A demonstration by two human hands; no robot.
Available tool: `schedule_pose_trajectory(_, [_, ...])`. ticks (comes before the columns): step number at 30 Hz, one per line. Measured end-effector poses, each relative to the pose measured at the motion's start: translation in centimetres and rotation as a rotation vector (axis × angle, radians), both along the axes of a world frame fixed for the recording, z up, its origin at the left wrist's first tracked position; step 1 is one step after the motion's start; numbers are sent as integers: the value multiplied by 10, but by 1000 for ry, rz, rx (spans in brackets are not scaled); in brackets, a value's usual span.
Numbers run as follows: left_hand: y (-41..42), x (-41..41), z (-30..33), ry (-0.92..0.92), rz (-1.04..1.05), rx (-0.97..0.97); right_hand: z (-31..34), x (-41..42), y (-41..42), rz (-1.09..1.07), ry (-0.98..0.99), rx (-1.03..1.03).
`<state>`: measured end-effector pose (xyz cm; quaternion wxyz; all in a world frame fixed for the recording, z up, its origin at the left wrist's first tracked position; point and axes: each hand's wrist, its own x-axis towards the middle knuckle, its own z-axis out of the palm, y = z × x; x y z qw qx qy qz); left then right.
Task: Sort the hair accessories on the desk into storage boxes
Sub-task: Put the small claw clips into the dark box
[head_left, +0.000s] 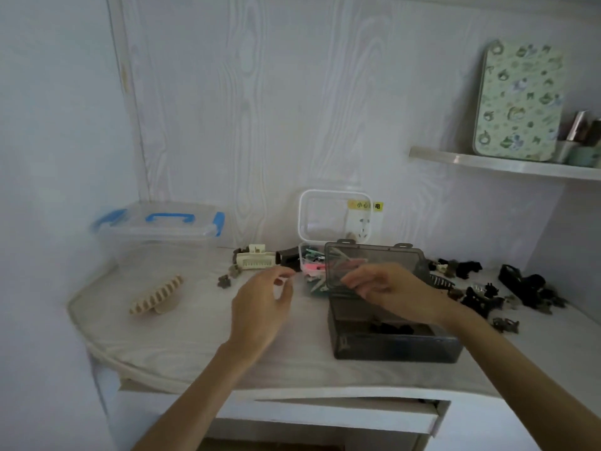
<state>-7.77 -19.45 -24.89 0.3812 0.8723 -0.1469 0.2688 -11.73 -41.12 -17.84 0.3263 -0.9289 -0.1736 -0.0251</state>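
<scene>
Both hands hover with loose, empty fingers: left hand (pixel 265 307) beside right hand (pixel 387 288), over a smoky translucent box (pixel 390 343) holding seemingly dark clips (pixel 390 327).

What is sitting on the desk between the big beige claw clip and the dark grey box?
In the head view, the person's left hand hovers there; otherwise the desk between beige claw clip and dark grey box looks bare.

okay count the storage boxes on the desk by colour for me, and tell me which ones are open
Dark smoky grey box: 1, lid open
Small clear box with white rim: 1, lid open
Large clear box with blue handle and latches: 1, lid on
Total: 3 boxes, 2 open
</scene>
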Motion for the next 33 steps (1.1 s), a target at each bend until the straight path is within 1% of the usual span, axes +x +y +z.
schedule_pose_trajectory(2, [25,18,-10,38,132,-42,-3,10,30,-18,-81,30])
schedule_pose_trajectory(4, [42,35,-18,100,182,28,-8,21,65,-1,-116,36])
schedule_pose_trajectory(5, [50,45,-21,145,191,77,-10,32,85,17,-128,5])
schedule_pose_trajectory(7, [55,57,-23,237,193,180,-16,51,114,29,-146,-113])
schedule_pose_trajectory(9, [60,71,-26,275,199,249,-19,79,137,6,-137,-266])
schedule_pose_trajectory(13, [64,91,-28,277,174,261,-19,137,157,-90,-156,-588])
schedule_pose_trajectory(16, [71,98,-30,251,192,230,-21,172,163,-85,-112,-771])
schedule_pose_trajectory(18, [73,99,-31,239,194,214,-19,184,161,-45,-54,-797])
schedule_pose_trajectory(22, [79,99,-29,207,204,94,3,199,151,-7,65,-724])
schedule_pose_trajectory(23, [80,99,-29,200,208,61,8,201,150,14,109,-756])
schedule_pose_trajectory(26, [84,99,-29,189,230,4,23,204,158,63,364,-919])
schedule_pose_trajectory(27, [84,99,-28,186,240,-3,26,205,162,88,406,-941])
schedule_pose_trajectory(29, [85,99,-26,182,252,-16,29,211,171,93,393,-865])
schedule_pose_trajectory(31, [84,99,-26,184,262,-9,19,219,181,28,248,-761])
schedule_pose_trajectory(33, [84,99,-27,184,266,31,-2,228,191,-10,218,-756])
